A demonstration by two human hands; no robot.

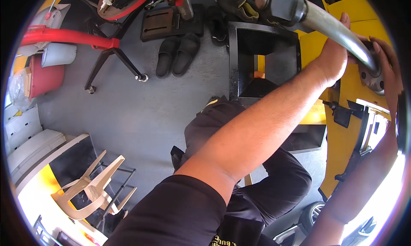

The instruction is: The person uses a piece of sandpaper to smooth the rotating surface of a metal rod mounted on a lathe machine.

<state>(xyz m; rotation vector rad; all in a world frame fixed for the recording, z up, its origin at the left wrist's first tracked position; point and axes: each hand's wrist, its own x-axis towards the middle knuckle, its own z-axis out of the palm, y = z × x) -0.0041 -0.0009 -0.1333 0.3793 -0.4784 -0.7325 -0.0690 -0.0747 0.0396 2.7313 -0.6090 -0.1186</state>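
A thick curved metal tube with a large hex nut crosses the upper right, close to the camera. Its lower end reaches a round metal flange with holes on the yellow machine body. My left hand is behind the tube with its thumb up; the tube hides most of its fingers. On the far side, my right hand curves its fingers against a dark round fitting above the flange. My right forearm rises along the right rim.
A black open-topped metal frame stands beside my knee. Black slippers lie on the grey floor near a heavy base plate. Left are a red arm on black legs, a red bin and a beige plastic chair.
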